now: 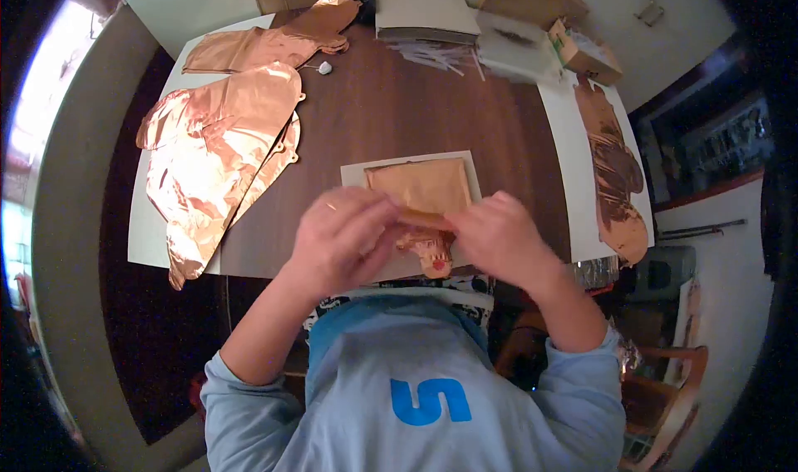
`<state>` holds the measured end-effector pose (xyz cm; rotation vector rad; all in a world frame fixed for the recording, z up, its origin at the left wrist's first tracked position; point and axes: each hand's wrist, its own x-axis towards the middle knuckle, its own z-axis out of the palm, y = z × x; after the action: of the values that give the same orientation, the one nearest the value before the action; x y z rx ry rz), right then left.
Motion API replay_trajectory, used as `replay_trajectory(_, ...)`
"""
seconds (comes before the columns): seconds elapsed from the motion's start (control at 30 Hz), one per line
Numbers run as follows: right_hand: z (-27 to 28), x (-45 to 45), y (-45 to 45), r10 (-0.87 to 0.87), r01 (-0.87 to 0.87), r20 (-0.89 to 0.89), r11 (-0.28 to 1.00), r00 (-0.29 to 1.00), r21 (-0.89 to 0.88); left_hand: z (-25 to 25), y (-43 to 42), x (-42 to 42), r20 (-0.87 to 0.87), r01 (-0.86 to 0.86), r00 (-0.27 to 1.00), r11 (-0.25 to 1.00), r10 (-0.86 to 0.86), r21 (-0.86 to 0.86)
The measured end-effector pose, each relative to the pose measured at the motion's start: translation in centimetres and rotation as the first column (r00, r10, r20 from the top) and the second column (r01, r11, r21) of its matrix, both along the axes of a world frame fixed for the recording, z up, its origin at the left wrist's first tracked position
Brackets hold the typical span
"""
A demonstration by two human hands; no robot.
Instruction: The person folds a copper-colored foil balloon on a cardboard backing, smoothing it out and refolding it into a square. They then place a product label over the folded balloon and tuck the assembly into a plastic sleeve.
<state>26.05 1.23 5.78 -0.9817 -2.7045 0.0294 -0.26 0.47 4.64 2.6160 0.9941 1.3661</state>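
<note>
Head camera view, nearest first: a light blue sweatshirt (357, 397) with a bright blue figure on the front, sleeves pushed back from both forearms. Just beyond, at the near edge of the worktop (391, 106), left hand (345, 231) and right hand (503, 235) either side of a copper-coloured foil piece (420, 181). Left grip nearly closed, fingers bent, seemingly pinching the near fold; right grip likewise curled around the opposite end of that fold. Thumbs partly hidden and both hands slightly blurred; firmness of the pinch impossible to tell.

Foil piece on a white sheet (353, 174), between the hands. By the look of things, folding partway along: far part already a flat, squared panel, a narrow rolled band between the fingertips, near end crumpled, red-marked and not yet flattened in with the rest.

Underneath, dark brown wood grain, with white panels (553, 131) along the sides. To the left, large shiny foil shapes (208, 131), overlapping and unfolded; beyond, another foil shape (241, 49), near a small white object (325, 68). To the right, a wrinkled foil length (611, 172).

At the far side, a white box (426, 10), thin white strips (436, 59) just in front, then clear plastic (511, 52) and an open carton (586, 54). Around the worktop, pale walls, bright window light (50, 81) at left, a wooden chair (702, 364) at lower right.
</note>
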Motion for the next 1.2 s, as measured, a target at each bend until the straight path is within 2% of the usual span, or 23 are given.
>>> replay_trajectory(0.03,0.7,0.3,0.8,-0.024,0.023,0.028,0.999,0.999,0.035,-0.4,-0.1,-1.0,-0.008,-0.078,0.997,0.990,0.078,-0.117)
replay_trajectory(0.1,2.2,1.4,2.6,-0.075,0.067,0.082,0.992,0.994,0.105,-1.3,-0.3,-1.6,-0.171,-0.232,0.966,0.948,0.196,-0.219)
replay_trajectory(0.13,3.1,1.7,3.5,-0.088,0.090,-0.015,0.986,0.996,0.141,-2.1,-0.5,-1.9,-0.254,-0.311,0.936,0.914,0.245,-0.262)
replay_trajectory(0.2,5.3,2.1,5.1,-0.101,0.144,-0.208,0.968,0.973,0.206,-4.0,-1.3,-2.3,-0.342,-0.257,0.930,0.906,0.136,-0.338)
replay_trajectory(0.3,9.1,1.6,6.0,-0.207,0.300,-0.268,0.877,0.941,0.375,-4.0,-2.1,-1.6,-0.382,-0.224,0.922,0.895,0.066,-0.386)
replay_trajectory(0.4,11.5,0.8,5.5,-0.150,0.261,-0.230,0.767,0.961,0.587,-4.1,-3.2,-1.4,-0.346,-0.209,0.936,0.887,0.060,-0.412)
replay_trajectory(0.5,9.1,-0.1,3.3,-0.042,0.134,-0.161,0.771,0.986,0.622,-3.9,-4.1,-1.5,-0.328,-0.205,0.942,0.894,0.070,-0.398)
replay_trajectory(0.63,1.4,-0.4,-1.1,0.066,-0.049,-0.016,0.853,0.998,0.519,-3.9,-4.6,-2.0,-0.265,-0.191,0.961,0.873,0.074,-0.450)
replay_trajectory(0.7,-2.8,-0.4,-3.2,0.087,-0.074,-0.020,0.923,0.996,0.377,-4.2,-4.8,-2.1,-0.221,-0.181,0.971,0.875,0.087,-0.448)
replay_trajectory(0.77,-4.9,-0.4,-5.0,0.088,-0.072,-0.036,0.942,0.995,0.329,-4.7,-4.9,-2.4,-0.170,-0.193,0.977,0.879,0.130,-0.436)
replay_trajectory(0.9,-5.2,0.2,-5.5,0.077,-0.057,-0.072,0.966,0.994,0.252,-5.0,-5.0,-2.2,-0.074,-0.182,0.983,0.913,0.166,-0.366)
replay_trajectory(1.0,-5.3,0.7,-5.2,0.066,-0.047,-0.075,0.972,0.995,0.231,-3.4,-5.1,-1.0,-0.095,-0.048,0.995,0.939,0.017,-0.342)
replay_trajectory(1.13,-3.7,0.3,-5.4,0.012,0.004,-0.126,0.992,0.992,0.128,-3.8,-5.1,-0.2,-0.206,-0.050,0.978,0.921,-0.034,-0.387)
replay_trajectory(1.2,-3.0,0.9,-5.9,-0.071,0.092,-0.236,0.993,0.969,0.078,-3.9,-4.9,0.0,-0.253,-0.059,0.966,0.915,-0.048,-0.399)
